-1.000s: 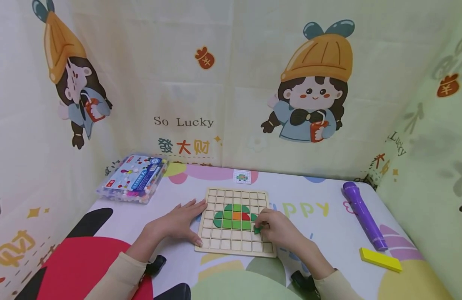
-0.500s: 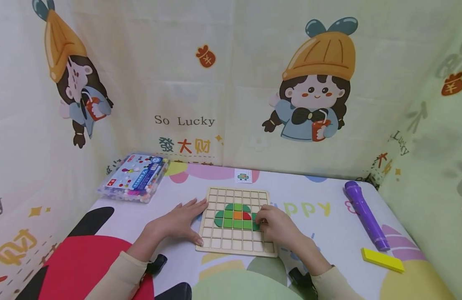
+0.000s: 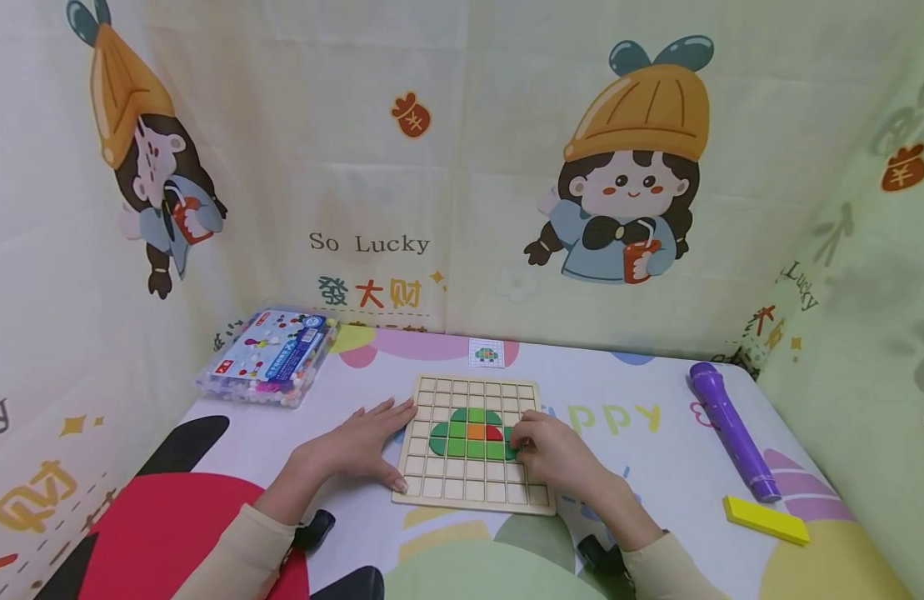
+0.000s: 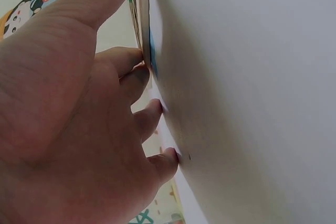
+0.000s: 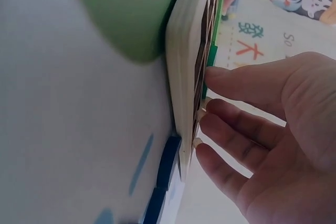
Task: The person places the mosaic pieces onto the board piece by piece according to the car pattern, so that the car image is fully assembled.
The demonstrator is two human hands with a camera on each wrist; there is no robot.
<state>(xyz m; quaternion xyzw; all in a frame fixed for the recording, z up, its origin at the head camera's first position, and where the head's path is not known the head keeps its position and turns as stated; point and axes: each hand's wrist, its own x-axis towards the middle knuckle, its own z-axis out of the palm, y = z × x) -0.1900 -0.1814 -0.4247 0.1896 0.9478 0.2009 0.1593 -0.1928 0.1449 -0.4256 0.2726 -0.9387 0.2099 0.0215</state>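
Observation:
A wooden grid board (image 3: 462, 488) lies flat on the table, bearing several green tiles (image 3: 456, 448), an orange tile (image 3: 476, 431) and a red tile (image 3: 494, 433). My left hand (image 3: 357, 445) spreads its fingers along the board's left edge, thumb at the near corner. In the left wrist view, the left fingertips (image 4: 140, 56) touch the board's side and the tabletop. At the right end of the pattern, my right hand (image 3: 557, 454) pinches a green rounded tile (image 3: 511, 454) set in the grid, partly hidden by the fingers. The right wrist view shows the thumb (image 5: 218, 78) on green.
A small pattern card (image 3: 486, 353) lies beyond the board. At the back left is a clear plastic box (image 3: 270, 354) of colourful pieces. A purple microphone-shaped stick (image 3: 731, 433) and a yellow block (image 3: 765, 521) lie to the right. Printed cloth walls (image 3: 462, 167) surround the table.
A second ago the right hand held the green tile tilted over the grid; it now sits down in a cell at the pattern's right end. The left hand has stayed put.

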